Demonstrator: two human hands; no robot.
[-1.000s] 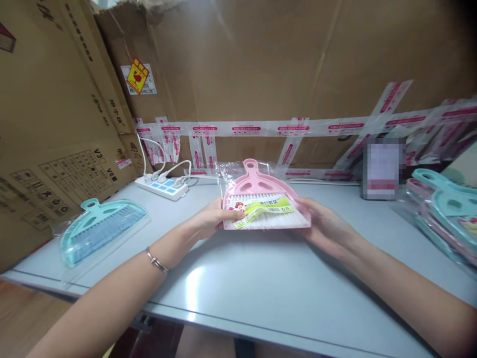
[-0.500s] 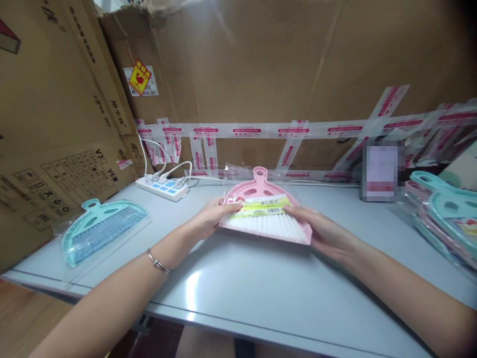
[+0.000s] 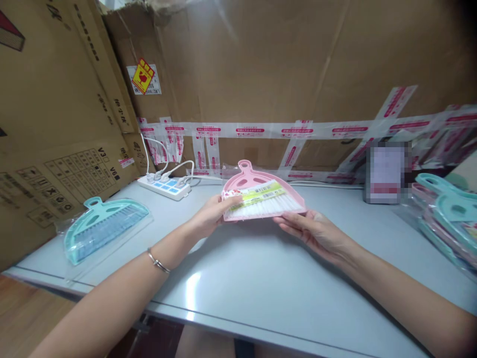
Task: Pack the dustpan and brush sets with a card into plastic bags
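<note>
A pink dustpan (image 3: 286, 187) with a white-bristled brush (image 3: 278, 205) nested in it is held just above the table, handle pointing away from me. Clear plastic wrap shows round its left and upper parts, and a yellow-green printed label (image 3: 257, 198) crosses its middle. My left hand (image 3: 213, 213) grips the left side, its thumb lying over the label's end and the fingers mostly hidden behind. At the front right edge, my right hand (image 3: 305, 226) pinches the dustpan's rim, thumb along the edge and fingers below.
A wrapped turquoise dustpan with brush (image 3: 106, 226) lies at the left. Stacked turquoise and pink dustpans (image 3: 456, 211) sit at the far right, near a blurred upright device (image 3: 385, 174). A power strip (image 3: 164, 186) with cables stands before the cardboard (image 3: 253, 64) lining the grey table (image 3: 231, 283).
My right hand has slid from the right side of the pink dustpan to its front edge, uncovering the label's right end. The dustpan has turned, its handle swinging left and its front right corner rising.
</note>
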